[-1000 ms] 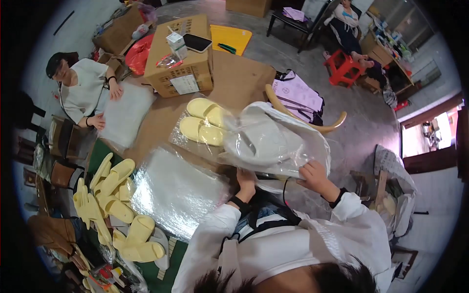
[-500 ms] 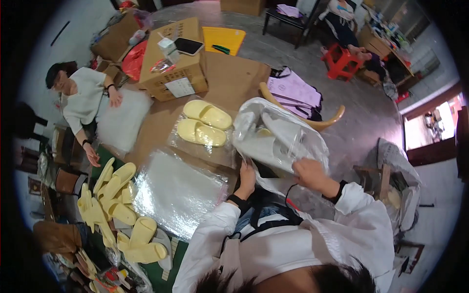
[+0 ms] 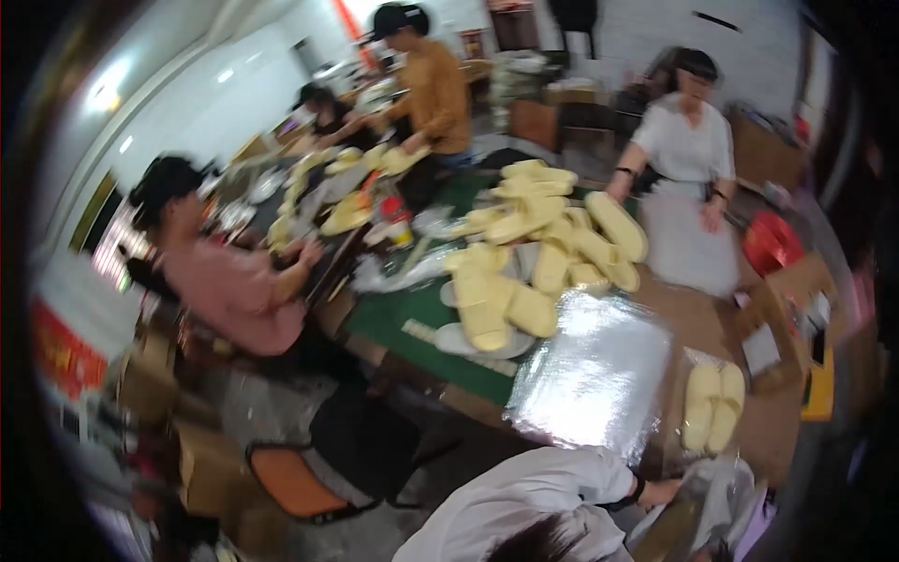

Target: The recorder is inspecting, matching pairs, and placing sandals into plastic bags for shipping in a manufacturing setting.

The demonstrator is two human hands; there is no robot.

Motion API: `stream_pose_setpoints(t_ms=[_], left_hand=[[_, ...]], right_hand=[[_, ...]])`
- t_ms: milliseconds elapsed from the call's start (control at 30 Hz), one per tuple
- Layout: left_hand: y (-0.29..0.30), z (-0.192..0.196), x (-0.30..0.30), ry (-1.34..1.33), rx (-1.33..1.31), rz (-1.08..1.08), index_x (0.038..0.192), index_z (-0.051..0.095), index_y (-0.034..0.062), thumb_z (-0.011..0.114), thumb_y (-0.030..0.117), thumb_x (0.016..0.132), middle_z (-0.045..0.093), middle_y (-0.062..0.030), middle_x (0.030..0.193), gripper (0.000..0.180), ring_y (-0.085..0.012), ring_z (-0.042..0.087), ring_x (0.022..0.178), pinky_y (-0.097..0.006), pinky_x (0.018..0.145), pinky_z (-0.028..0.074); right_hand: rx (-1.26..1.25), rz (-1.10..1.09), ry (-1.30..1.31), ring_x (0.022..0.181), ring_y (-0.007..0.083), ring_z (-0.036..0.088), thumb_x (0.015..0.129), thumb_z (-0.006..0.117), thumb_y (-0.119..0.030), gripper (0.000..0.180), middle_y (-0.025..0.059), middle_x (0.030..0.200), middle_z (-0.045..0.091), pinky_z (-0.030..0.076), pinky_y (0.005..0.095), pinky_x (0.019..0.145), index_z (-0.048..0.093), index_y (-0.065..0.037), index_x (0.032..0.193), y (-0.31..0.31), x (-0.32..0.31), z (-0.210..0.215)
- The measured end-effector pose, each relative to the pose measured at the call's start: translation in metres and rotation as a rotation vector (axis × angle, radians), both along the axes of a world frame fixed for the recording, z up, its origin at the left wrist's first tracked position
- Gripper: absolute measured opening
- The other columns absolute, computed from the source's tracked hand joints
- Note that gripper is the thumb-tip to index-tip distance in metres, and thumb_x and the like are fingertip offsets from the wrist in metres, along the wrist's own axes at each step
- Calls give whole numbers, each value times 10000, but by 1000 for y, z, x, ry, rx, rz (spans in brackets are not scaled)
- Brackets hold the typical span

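Observation:
At the lower right, my left hand is closed on the rim of a large whitish plastic bag; blur softens the fingers. My right hand is out of the picture. Just beyond the bag lies a pair of pale yellow slippers in clear wrapping. A shiny stack of clear plastic bags is on the table to the left of that pair. Farther off, loose yellow slippers are heaped, with a few grey ones among them.
Across the table a person in white has one hand by the slipper heap. A person in pink sits at the left, and one in orange stands behind. A chair is at lower left; a cardboard box stands at right.
The view has swung far to the left, bringing in more people and the chair. My right hand has left the picture. My left hand stays at the bag's rim.

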State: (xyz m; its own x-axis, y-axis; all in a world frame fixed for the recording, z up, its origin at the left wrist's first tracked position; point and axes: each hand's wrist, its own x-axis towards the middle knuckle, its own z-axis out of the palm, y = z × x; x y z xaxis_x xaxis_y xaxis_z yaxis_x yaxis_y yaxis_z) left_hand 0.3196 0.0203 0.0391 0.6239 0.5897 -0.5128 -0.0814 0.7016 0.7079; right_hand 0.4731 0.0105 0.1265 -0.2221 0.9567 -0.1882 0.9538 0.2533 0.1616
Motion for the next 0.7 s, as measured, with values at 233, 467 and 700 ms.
stream_pose_setpoints(t_ms=[233,467,700], left_hand=[[4,-99,21,288,101,269,1207,456,129,321,292,903,517,-136,1168,371,-291,470,1104,-416,920,377],[-1,-68,-5,77,235,486,1235,447,121,341,199,905,503,-124,1213,356,-250,456,1127,-364,952,348],[-20,-70,5,159,514,543,1202,454,83,364,177,901,530,-134,1171,328,-264,484,1099,-366,930,361]], right_hand=[[-21,479,24,655,308,617,706,577,-167,149,146,685,617,473,420,580,605,-43,783,62,-70,-5],[-61,563,35,660,306,619,706,576,-171,152,147,692,618,475,417,581,607,-44,784,63,-68,-18],[-106,565,69,665,303,620,707,574,-175,154,147,699,619,476,415,583,608,-46,784,45,-52,-31]])
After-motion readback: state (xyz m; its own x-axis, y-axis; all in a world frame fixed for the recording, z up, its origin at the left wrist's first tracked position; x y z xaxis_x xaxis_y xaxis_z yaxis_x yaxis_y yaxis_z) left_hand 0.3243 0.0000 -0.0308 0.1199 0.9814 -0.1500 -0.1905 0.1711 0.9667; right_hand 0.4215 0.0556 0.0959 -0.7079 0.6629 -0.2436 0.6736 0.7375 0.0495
